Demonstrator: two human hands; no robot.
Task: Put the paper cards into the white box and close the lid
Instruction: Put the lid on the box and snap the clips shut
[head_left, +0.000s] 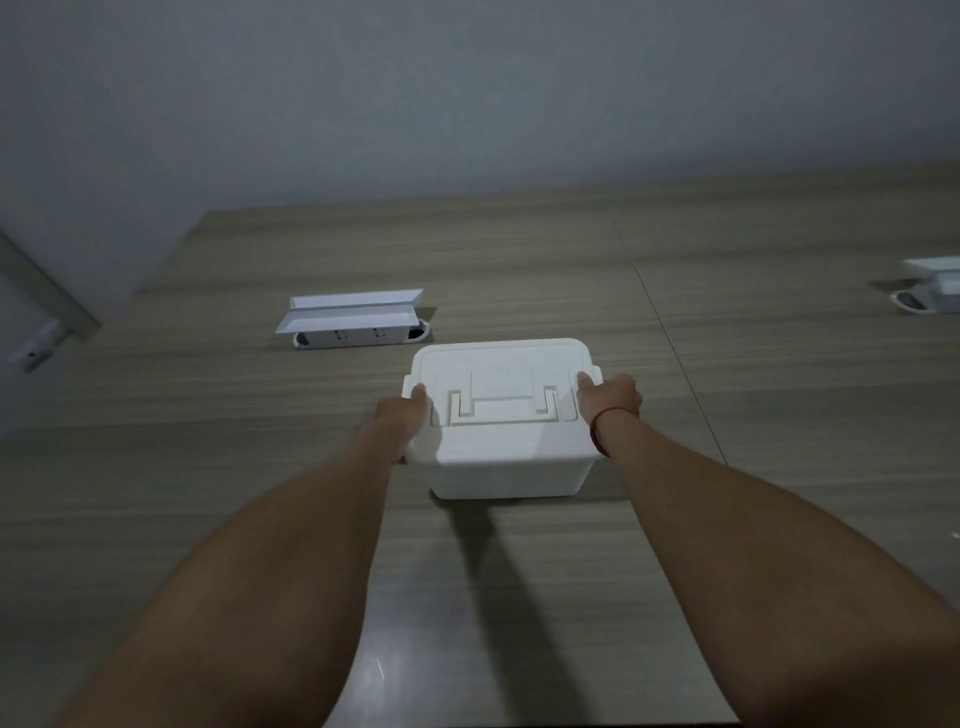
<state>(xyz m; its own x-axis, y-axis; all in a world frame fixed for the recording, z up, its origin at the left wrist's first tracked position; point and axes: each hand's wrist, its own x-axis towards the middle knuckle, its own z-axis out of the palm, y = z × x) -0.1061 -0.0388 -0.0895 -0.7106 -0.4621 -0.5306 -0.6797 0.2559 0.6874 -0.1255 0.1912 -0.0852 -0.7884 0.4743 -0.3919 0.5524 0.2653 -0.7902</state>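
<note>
The white box (506, 460) stands on the wooden table in the middle of the head view, with its lid (498, 379) lying flat on top and a handle folded down into the lid. My left hand (402, 415) grips the box's left side at the lid rim, thumb on top. On the right side, my right hand (610, 397) holds the rim the same way; a red band circles that wrist. No paper cards are visible; the inside of the box is hidden.
A white pop-up socket unit (353, 325) with its flap raised sits behind the box to the left. A second one (935, 288) is at the right edge. The wooden table (727, 364) ends at a grey wall behind.
</note>
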